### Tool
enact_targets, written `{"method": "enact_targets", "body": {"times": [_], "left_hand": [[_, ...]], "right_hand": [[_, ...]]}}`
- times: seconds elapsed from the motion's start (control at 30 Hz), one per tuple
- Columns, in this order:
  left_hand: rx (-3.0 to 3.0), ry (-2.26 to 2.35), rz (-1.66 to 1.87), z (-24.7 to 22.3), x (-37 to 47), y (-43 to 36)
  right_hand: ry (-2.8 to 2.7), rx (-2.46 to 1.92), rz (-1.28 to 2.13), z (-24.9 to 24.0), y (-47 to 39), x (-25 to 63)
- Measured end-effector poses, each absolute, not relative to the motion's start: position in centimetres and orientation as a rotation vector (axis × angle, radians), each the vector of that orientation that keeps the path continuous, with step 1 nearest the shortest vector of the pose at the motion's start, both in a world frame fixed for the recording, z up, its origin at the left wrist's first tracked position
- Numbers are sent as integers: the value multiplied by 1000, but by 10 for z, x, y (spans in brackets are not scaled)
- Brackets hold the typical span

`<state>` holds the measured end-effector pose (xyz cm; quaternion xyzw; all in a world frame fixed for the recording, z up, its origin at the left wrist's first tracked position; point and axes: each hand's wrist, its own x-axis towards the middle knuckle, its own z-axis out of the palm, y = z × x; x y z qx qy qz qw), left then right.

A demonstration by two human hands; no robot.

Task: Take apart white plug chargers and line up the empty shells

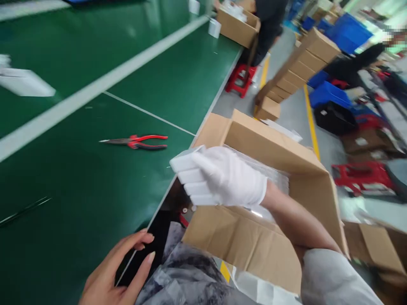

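Observation:
My right hand (222, 176), in a white glove, is over the near left side of an open cardboard box (254, 135). Its fingers lie close together with the thumb pressed over them. A pale edge shows by the thumb and index finger; whether it is a thin white thing or the glove is too blurred to tell. Clear plastic (270, 169) shows inside the box. My left hand (117, 271) is bare and at the table's edge, thumb and fingers apart, holding nothing. Long-nose pliers (136, 142) with red and black handles lie on the green table (95, 178).
White boxes (27, 82) lie at the table's far left and a white block (214, 28) at its far end. A person (270, 25) is beside a carton (237, 27) there. Stacked cartons (295, 67), a red stool (240, 80) and blue bins (330, 95) stand on the floor.

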<state>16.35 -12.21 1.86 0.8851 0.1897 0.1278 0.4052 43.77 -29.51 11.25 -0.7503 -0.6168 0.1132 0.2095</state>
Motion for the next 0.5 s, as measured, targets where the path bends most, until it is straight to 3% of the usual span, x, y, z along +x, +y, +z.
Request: {"method": "enact_targets", "body": {"times": [0.2,0.37,0.5], "left_hand": [[2116,1213,922,56,69,-86],[2096,1510,749,44,-12,-64],[1926,1491,686,31,-40,-58]], "right_hand": [[-2485,-1339,209,100,-104,302],[-2822,-914,190,84,-23,203],[-2848,-724,332,92,1,181]]}}
